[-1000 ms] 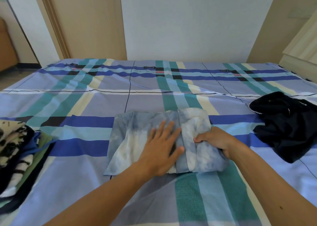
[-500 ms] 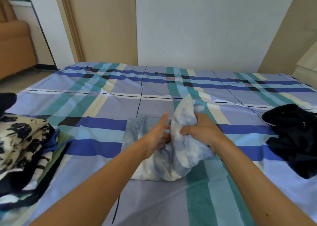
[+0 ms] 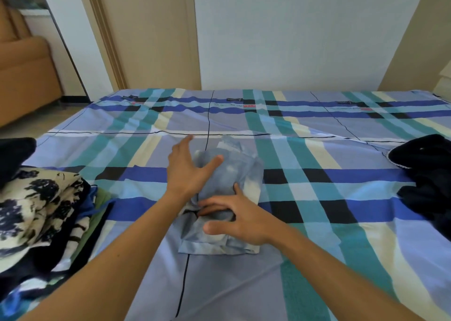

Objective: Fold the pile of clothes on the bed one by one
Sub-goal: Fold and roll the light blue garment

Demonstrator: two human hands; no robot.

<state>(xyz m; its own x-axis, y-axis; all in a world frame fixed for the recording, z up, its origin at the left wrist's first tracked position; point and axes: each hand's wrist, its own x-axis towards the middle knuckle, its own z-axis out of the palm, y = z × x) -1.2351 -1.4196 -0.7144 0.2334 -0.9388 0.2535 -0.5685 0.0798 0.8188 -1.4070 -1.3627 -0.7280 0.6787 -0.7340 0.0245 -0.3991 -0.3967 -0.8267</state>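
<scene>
A pale blue tie-dye garment [image 3: 234,174] lies folded into a narrow packet in the middle of the plaid bed sheet [image 3: 317,150]. My left hand [image 3: 188,169] rests at its far left edge, fingers straight and thumb laid across the cloth. My right hand [image 3: 234,213] lies flat on the near part, fingers spread and pressing down. A stack of clothes [image 3: 36,211], with a cream and black print on top, sits at the left. A black garment [image 3: 424,174] lies crumpled at the right edge.
A closed door [image 3: 151,33] and a white wall stand beyond the bed. An orange sofa [image 3: 22,67] is at the far left on the floor. A cabinet edge [image 3: 445,77] shows at the right.
The right hand carried the garment's right half over to the left and let go. The garment is now a narrower packet, and both hands lie flat on it. The view has tilted up and left.
</scene>
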